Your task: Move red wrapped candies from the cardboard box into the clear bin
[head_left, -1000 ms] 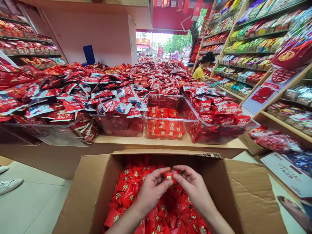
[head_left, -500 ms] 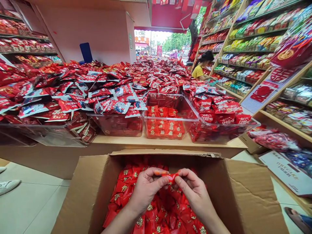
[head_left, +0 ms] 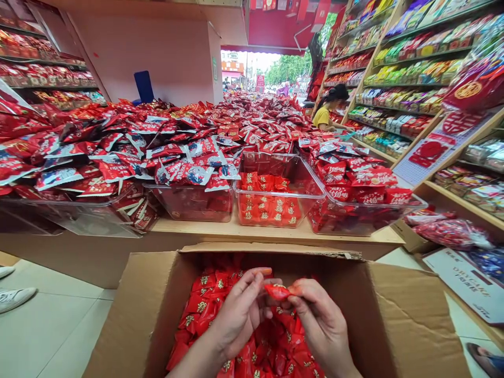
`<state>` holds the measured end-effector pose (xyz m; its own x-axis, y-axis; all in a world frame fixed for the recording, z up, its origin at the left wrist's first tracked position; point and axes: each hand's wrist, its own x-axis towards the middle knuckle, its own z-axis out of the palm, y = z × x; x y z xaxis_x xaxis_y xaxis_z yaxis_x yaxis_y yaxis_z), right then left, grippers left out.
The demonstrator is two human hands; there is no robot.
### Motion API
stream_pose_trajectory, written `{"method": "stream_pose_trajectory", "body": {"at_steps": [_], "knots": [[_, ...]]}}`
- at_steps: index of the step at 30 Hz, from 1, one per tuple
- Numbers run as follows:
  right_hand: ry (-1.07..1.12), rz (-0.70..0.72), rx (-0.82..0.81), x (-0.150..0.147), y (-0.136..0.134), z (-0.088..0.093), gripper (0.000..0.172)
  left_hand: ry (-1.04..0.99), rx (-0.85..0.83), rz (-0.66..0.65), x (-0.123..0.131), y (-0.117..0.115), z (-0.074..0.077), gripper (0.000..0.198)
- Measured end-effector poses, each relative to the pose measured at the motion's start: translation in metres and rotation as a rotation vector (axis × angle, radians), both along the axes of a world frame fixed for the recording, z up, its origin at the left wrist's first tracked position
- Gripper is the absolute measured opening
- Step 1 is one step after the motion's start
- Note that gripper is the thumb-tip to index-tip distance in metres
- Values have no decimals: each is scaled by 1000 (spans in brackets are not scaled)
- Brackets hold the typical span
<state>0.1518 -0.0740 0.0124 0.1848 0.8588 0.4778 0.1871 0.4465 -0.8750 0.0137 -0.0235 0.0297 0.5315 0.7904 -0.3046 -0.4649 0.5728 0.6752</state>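
Observation:
A small red packet point(head_left: 277, 292) is pinched at its right end between the thumb and forefinger of my right hand point(head_left: 322, 314). Just left of it, the thumb and forefinger of my left hand point(head_left: 241, 310) are pressed together, its other fingers curled close to the packet's left end; whether anything is between them is hidden. Both hands are over an open cardboard box point(head_left: 409, 310). Inside, many red packets with gold characters point(head_left: 197, 304) lie in a loose pile.
Beyond the box, a wooden ledge point(head_left: 189, 228) bears clear plastic bins point(head_left: 311, 195) and heaped red packets point(head_left: 189, 170). Stocked shelves point(head_left: 417, 84) line the right. A person in yellow point(head_left: 323, 116) is farther back. A shoe point(head_left: 18, 299) shows at left, a sandaled foot point(head_left: 482, 357) at lower right.
My left thumb and forefinger have come off the packet's left end and moved slightly up and left. My right hand keeps the packet, now turned more inward. The view has shifted slightly.

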Motion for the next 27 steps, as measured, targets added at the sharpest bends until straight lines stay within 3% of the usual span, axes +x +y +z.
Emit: {"method": "stream_pose_trajectory", "body": {"at_steps": [3, 8, 12, 20, 24, 27], "knots": [[-154, 12, 56, 4, -4, 2, 32, 32, -8, -48, -3, 1, 1, 13], [421, -57, -322, -9, -4, 0, 25, 124, 253, 70, -3, 1, -3, 26], [550, -63, -507, -12, 2, 0, 17, 229, 360, 77, -1, 0, -6, 32], [349, -129, -359, -6, -2, -6, 11, 260, 256, 11, -4, 6, -6, 13], [237, -96, -257, -4, -4, -11, 4, 234, 329, 64, -5, 6, -5, 6], [306, -127, -221, -9, -4, -13, 4, 200, 329, 123, -2, 2, -4, 6]]}}
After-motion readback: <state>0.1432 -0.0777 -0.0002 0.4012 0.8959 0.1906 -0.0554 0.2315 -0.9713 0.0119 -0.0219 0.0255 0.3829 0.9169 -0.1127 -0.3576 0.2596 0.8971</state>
